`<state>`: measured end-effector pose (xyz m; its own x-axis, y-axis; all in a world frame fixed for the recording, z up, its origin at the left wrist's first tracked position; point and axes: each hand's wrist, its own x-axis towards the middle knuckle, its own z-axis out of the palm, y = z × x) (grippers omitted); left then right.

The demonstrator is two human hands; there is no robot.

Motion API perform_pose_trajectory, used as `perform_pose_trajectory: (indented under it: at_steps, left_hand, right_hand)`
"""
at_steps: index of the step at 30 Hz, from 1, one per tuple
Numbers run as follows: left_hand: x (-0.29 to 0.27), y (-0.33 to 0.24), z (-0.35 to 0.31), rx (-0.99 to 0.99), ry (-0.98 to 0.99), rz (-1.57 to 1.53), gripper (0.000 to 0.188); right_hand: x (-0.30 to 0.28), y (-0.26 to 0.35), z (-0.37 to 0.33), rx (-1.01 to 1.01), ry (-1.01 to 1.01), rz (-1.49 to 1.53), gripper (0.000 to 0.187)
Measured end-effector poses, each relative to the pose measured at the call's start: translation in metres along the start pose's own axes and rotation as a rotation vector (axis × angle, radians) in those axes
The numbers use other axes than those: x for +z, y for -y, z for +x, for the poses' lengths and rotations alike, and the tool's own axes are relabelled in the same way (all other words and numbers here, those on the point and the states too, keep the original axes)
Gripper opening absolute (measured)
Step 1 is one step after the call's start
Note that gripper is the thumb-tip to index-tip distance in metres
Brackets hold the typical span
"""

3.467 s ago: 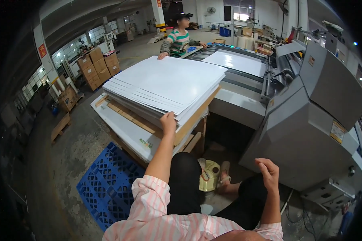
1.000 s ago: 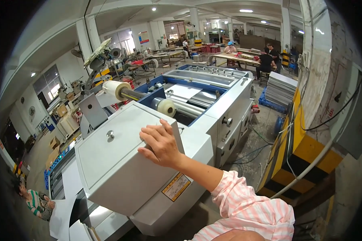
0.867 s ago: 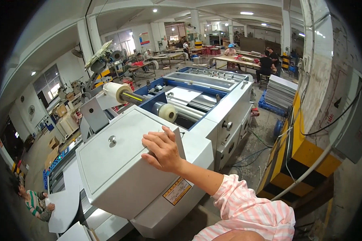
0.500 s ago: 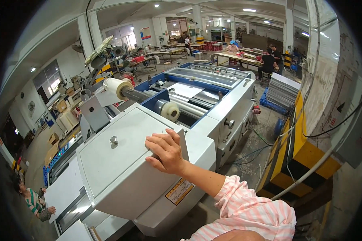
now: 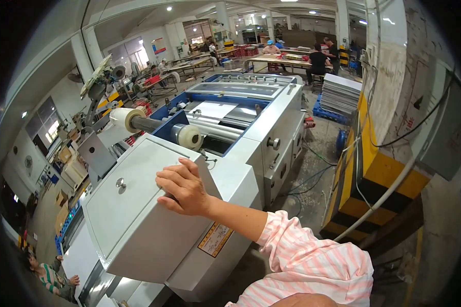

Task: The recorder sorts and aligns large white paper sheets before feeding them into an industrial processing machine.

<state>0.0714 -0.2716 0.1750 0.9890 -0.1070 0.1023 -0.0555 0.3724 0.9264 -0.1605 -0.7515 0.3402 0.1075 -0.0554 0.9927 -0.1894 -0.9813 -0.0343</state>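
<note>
My right hand (image 5: pixel 185 190) lies over the upper right edge of a light grey metal machine housing (image 5: pixel 138 171). Its fingers are spread and hold nothing; the thumb rests lower on the side. A small round knob (image 5: pixel 121 184) sits on the housing's lid, left of the hand. Beyond it are a roll of clear film (image 5: pixel 125 119) on a shaft and a pale roller end (image 5: pixel 190 137). A white sheet (image 5: pixel 212 109) lies among the machine's rollers. A pink-and-white striped sleeve (image 5: pixel 317 261) covers my upper right arm. My left hand is out of view.
A co-worker (image 5: pixel 51 273) at lower left touches a large white sheet (image 5: pixel 82 250). A yellow-and-black striped pillar base (image 5: pixel 374 179) stands right. Cables (image 5: pixel 312 179) cross the floor. Stacked grey boards (image 5: pixel 338 94) rest on a blue pallet. People work at tables behind.
The whole view has shifted, so the machine and my right hand appear further left. My right hand stays on the same edge of the housing.
</note>
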Motion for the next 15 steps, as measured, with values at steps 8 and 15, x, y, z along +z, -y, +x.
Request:
perform_pose_trajectory:
  at_steps: [8,15]
  left_hand:
    - [-0.007,-0.002,0.006,-0.041,-0.083,0.051,0.046]
    - [-0.044,-0.011,0.002,-0.082,-0.237,0.107,0.045]
  right_hand:
    - [-0.007,0.0,0.004,-0.006,0.021,0.024,0.034]
    - [-0.006,0.002,-0.004,-0.009,0.062,0.002,0.031]
